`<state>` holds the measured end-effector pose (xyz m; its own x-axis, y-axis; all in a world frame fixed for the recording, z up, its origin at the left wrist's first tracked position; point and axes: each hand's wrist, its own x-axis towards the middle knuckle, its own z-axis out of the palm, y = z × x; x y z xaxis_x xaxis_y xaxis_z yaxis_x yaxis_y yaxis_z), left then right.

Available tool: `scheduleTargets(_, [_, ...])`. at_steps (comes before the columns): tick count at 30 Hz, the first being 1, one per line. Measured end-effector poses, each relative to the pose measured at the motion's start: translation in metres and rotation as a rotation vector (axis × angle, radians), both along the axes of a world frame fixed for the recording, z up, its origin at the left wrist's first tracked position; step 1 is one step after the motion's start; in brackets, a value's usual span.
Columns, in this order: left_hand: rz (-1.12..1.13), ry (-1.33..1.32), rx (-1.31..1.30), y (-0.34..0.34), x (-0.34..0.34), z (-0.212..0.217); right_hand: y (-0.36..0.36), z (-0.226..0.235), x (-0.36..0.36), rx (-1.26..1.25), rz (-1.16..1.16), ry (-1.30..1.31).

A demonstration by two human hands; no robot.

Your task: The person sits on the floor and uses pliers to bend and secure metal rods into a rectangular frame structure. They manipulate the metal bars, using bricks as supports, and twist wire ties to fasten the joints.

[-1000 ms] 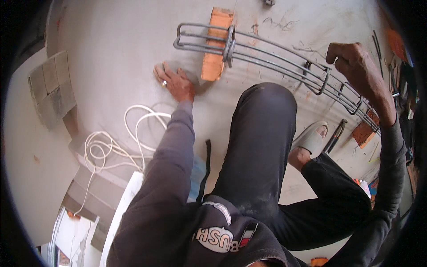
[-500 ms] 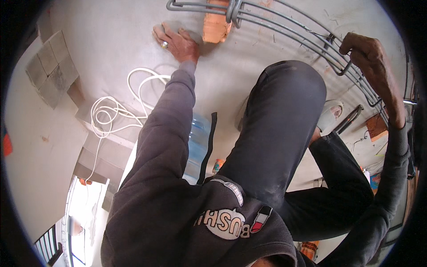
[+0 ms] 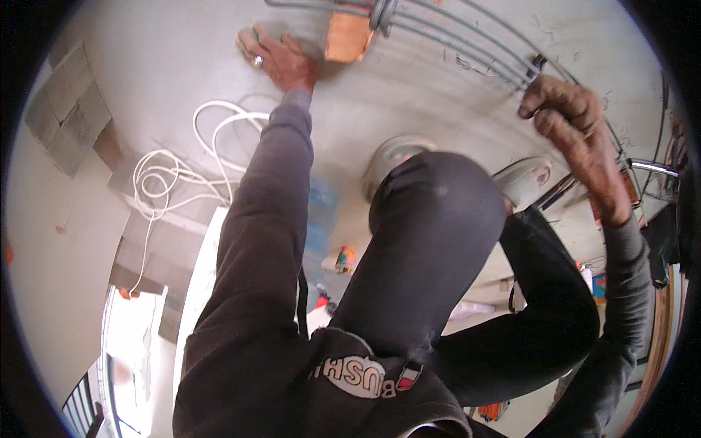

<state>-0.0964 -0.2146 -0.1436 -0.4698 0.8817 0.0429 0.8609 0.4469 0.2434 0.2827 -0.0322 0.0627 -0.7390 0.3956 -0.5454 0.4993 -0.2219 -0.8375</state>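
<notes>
A cage of grey steel rebar [image 3: 460, 36] crosses the far side, its near end by an orange hollow clay brick [image 3: 348, 36]. To the left of that brick, my left hand [image 3: 281, 58] leans on the pale floor with fingers spread, a ring on one finger. My right hand [image 3: 573, 117] is at the cage's right part, its fingers curled close together over the bars. Whatever those fingers grip, if anything, is hidden by the hand. A dark tie or clip [image 3: 538, 61] shows on the bars just beyond it.
A white cable [image 3: 164, 182] lies coiled at left, near stacked grey blocks [image 3: 69, 109]. My bent knee [image 3: 442, 190] rises in the middle, with shoes [image 3: 526, 182] beside it. A bluish clear container [image 3: 318, 219] stands behind my left forearm. A small colourful packet [image 3: 345, 259] lies nearby.
My right hand has moved left and slightly nearer, onto the bars. My knee has dropped lower, uncovering a shoe. My left hand stays planted; the whole view has shifted a little.
</notes>
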Motion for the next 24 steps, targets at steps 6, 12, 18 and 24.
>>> scheduleTargets(6, [-0.013,0.028,0.007,0.001,0.006,-0.002,-0.029,-0.022,-0.021,0.132,-0.126,0.021])
scheduleTargets(12, [-0.021,0.050,-0.013,0.007,0.016,0.003,-0.069,-0.051,-0.027,0.382,-0.078,-0.063])
scheduleTargets(18, [0.010,0.037,-0.001,0.002,0.013,0.000,-0.076,-0.063,-0.017,0.449,-0.172,-0.062])
scheduleTargets(24, [0.012,0.031,0.033,-0.011,-0.009,-0.024,-0.089,-0.094,0.006,0.635,-0.051,-0.061])
